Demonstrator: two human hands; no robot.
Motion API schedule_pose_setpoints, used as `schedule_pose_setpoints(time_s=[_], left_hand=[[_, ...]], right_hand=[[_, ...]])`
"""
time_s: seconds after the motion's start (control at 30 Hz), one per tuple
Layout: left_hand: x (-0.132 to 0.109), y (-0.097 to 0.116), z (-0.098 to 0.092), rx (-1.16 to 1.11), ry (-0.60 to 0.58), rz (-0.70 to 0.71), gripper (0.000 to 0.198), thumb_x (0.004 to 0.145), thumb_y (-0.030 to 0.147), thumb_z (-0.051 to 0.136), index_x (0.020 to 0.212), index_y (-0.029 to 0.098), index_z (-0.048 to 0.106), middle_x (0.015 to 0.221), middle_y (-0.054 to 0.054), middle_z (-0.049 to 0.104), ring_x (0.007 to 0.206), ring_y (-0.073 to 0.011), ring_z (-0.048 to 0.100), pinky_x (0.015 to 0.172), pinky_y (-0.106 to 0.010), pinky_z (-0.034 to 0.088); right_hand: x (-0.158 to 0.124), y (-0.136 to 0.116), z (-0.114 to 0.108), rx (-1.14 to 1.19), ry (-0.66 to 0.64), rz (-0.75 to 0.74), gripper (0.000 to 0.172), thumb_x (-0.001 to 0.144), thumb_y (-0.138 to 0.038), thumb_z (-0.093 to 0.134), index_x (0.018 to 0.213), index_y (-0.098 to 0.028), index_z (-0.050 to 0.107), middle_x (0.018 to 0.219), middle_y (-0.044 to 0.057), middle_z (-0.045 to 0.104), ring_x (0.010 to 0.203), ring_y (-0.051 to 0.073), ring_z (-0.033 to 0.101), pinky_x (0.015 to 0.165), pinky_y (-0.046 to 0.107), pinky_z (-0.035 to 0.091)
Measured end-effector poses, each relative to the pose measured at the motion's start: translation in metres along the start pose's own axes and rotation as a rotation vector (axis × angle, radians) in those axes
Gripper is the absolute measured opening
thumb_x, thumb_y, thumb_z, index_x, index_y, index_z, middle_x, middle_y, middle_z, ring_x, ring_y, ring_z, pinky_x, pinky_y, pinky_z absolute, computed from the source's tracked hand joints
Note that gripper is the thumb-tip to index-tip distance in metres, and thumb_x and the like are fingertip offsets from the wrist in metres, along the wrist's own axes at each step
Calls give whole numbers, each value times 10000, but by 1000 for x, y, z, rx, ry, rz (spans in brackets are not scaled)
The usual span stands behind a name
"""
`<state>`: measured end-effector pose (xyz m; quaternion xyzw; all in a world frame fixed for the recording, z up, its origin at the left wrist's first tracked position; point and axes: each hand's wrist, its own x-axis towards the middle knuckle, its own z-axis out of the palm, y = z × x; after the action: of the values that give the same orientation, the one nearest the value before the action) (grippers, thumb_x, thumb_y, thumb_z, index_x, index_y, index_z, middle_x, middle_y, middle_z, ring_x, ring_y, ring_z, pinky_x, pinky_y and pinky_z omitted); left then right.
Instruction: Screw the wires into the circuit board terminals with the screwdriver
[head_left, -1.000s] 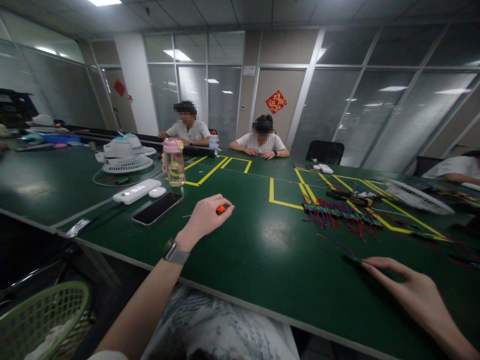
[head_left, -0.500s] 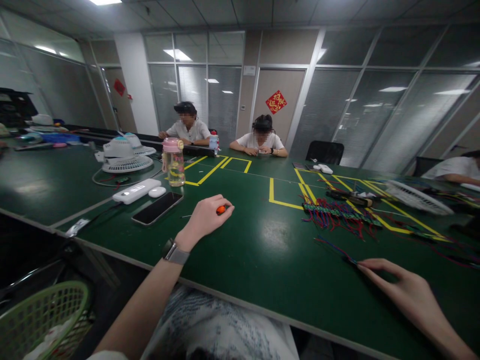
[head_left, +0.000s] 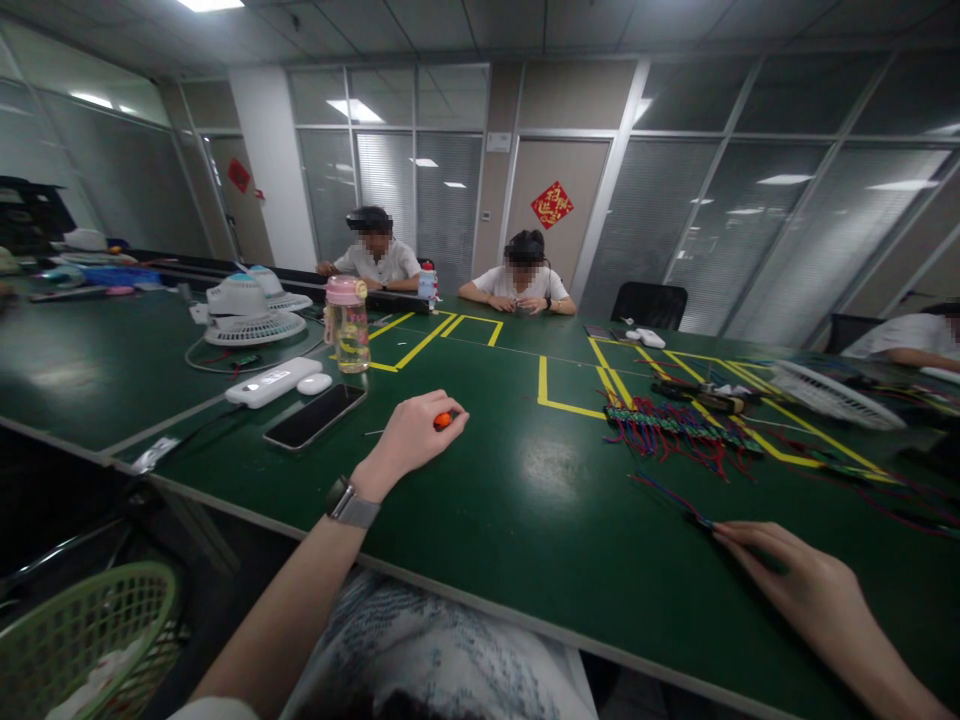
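While left hand (head_left: 414,430) grips orange tool (head_left: 442,421), right hand (head_left: 819,585), pinching wired piece (head_left: 699,520), shifted left

Worktop (head_left: 480,520), left side: the phone (head_left: 315,418) lies between the front edge and the power strip (head_left: 271,384), left of the screwdriver (head_left: 442,421) in the left hand (head_left: 414,432). The small case (head_left: 314,384) lies just beside the power strip's right end. The bottle (head_left: 350,340) stands behind it, 2 fans (head_left: 253,326) farther left. Right side: wires (head_left: 664,489) at the right hand (head_left: 799,575) lie before the circuit boards (head_left: 679,430).
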<state>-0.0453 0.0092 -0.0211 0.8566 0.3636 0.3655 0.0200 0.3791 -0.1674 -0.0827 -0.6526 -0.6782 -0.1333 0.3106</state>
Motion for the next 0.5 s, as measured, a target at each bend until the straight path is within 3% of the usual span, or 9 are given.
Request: schedule_pose_setpoints(time_s=[0.23,0.37,0.5], left_hand=[[0,0,1,4,-7,-6,244,889,345,493,853,182,671,844,-25,648,731,-135,599,715,-271,464],[0,-1,1,18,-1,2,247,891,341,489,841,181,672,833,-28,646,728,-137,596,721,-272,461],[-1,-1,2,8,-1,1,242,891,336,491,843,183,672,832,-23,647,721,-132,595,710,-267,456]], right_hand=[[-3,7,5,-105,6,-128,440,843,-527,465,765,-183,729,845,93,728,743,226,710,664,315,601],[-7,8,4,-206,-79,-225,462,905,-453,381,876,-155,732,916,114,719,821,234,698,748,348,600],[-11,14,-1,-202,-161,-217,421,899,-397,384,988,-180,733,1034,103,707,902,248,692,790,352,602]])
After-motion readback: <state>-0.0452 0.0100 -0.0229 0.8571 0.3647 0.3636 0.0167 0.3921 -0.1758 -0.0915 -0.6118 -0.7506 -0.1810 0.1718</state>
